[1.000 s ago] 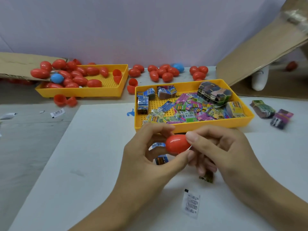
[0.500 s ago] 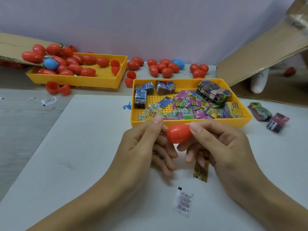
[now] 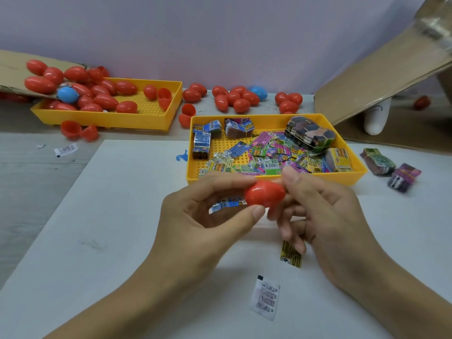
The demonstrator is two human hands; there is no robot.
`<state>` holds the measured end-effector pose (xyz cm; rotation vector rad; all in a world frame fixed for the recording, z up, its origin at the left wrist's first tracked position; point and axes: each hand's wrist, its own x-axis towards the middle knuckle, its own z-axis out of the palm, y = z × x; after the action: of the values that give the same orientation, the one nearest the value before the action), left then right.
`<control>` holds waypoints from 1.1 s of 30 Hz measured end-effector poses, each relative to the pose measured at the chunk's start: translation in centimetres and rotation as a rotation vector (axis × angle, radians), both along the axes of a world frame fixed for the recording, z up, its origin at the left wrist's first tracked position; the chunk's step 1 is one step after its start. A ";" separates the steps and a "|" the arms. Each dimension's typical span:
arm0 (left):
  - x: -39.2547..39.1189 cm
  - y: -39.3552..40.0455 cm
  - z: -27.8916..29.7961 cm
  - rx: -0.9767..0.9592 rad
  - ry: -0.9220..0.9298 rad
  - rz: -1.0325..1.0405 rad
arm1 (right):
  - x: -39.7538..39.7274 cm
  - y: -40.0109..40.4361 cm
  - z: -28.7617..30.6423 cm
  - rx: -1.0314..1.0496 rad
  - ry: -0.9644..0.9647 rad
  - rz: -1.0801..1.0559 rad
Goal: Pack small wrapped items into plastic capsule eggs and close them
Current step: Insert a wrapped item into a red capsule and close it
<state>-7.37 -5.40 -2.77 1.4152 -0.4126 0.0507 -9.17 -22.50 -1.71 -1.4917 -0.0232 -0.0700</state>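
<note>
Both hands meet over a white sheet (image 3: 102,228) that covers the near part of a grey table (image 3: 29,182). The left hand (image 3: 203,216) pinches a red egg (image 3: 265,194) between thumb and forefinger; the right hand (image 3: 325,216) grips the egg's other end with its thumb on top and fingers curled below. A blue leaflet (image 3: 228,203) lies on the sheet under the left fingers.

Just beyond the hands sits a yellow tray (image 3: 274,178) holding loose, bright leaflets (image 3: 269,155), a few banded stacks and a dark hexagon-patterned bundle (image 3: 309,134). Near the right wrist, on the sheet, lie a yellow slip (image 3: 291,255) and a white sachet (image 3: 265,298). To the right of the right hand, past the tray, two more bundles (image 3: 391,170) rest on the sheet.

Far left of the left hand, a second tray (image 3: 105,119) is heaped with eggs (image 3: 97,96), mostly red, one blue (image 3: 68,94), spilling from a cardboard flap (image 3: 9,67). Open red halves (image 3: 78,130) lie in front of it, and a small white label (image 3: 66,150) on the bare table. More eggs (image 3: 234,97) cluster along the back against a pale lilac wall (image 3: 220,33). At far right a cardboard sheet (image 3: 379,77) leans over a white object (image 3: 375,116).
</note>
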 end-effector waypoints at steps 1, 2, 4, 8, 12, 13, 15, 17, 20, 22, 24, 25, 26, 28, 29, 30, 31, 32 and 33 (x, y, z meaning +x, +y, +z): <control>-0.1 0.0 0.0 -0.002 -0.020 -0.015 | 0.0 0.0 -0.1 -0.017 -0.011 -0.001; -0.1 0.0 -0.1 -0.003 -0.029 -0.026 | 0.0 0.1 -0.1 -0.020 -0.025 -0.001; 0.0 0.0 -0.2 0.000 -0.017 -0.024 | -0.1 0.0 -0.1 0.005 -0.052 0.004; 0.0 0.0 0.1 -0.033 0.155 0.018 | -0.2 0.0 -0.1 0.011 -0.099 0.016; 0.2 0.0 0.3 -0.055 0.294 -0.054 | -0.1 0.0 -0.5 -0.048 -0.120 0.010; 0.3 0.0 0.4 -0.057 0.321 -0.067 | -0.1 -0.1 -0.6 -0.076 -0.126 0.010; 0.5 0.1 0.5 -0.046 0.362 -0.083 | -0.2 -0.1 -0.6 -0.131 -0.142 0.031; 0.5 0.1 0.5 -0.017 0.365 -0.074 | -0.2 -0.1 -0.6 -0.170 -0.160 0.063; 0.3 0.0 0.3 0.005 0.282 -0.025 | -0.1 -0.1 -0.7 -0.145 -0.155 0.048; 0.0 0.0 0.3 0.012 0.222 -0.027 | 0.0 -0.2 -0.7 -0.065 -0.108 0.027; -0.1 0.1 0.3 0.031 0.175 -0.021 | 0.0 -0.3 -0.5 -0.006 -0.057 0.014; -0.1 0.1 0.3 0.041 0.150 -0.011 | 0.1 -0.2 -0.4 0.009 -0.037 0.005; -0.1 0.1 0.2 0.046 0.129 -0.004 | 0.1 -0.1 -0.3 0.013 -0.021 -0.007; -0.1 0.0 0.1 0.029 0.098 -0.010 | 0.1 0.1 -0.2 -0.001 -0.011 -0.022; -0.1 0.0 0.1 0.022 0.084 -0.024 | 0.0 0.2 -0.2 -0.013 -0.014 -0.024; -0.1 0.0 0.0 0.023 0.069 -0.041 | -0.1 0.2 -0.2 -0.025 -0.024 -0.026; -0.1 0.0 -0.1 0.028 0.056 -0.055 | -0.1 0.3 -0.1 -0.032 -0.039 -0.022; -0.1 0.0 -0.2 0.033 0.051 -0.059 | -0.2 0.3 0.0 -0.029 -0.056 -0.019; 0.0 0.0 -0.2 0.035 0.054 -0.055 | -0.3 0.3 0.0 -0.021 -0.072 -0.016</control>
<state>-7.40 -5.38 -2.95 1.4356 -0.4089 -0.0394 -9.46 -22.18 -1.68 -1.5098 -0.0703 -0.1363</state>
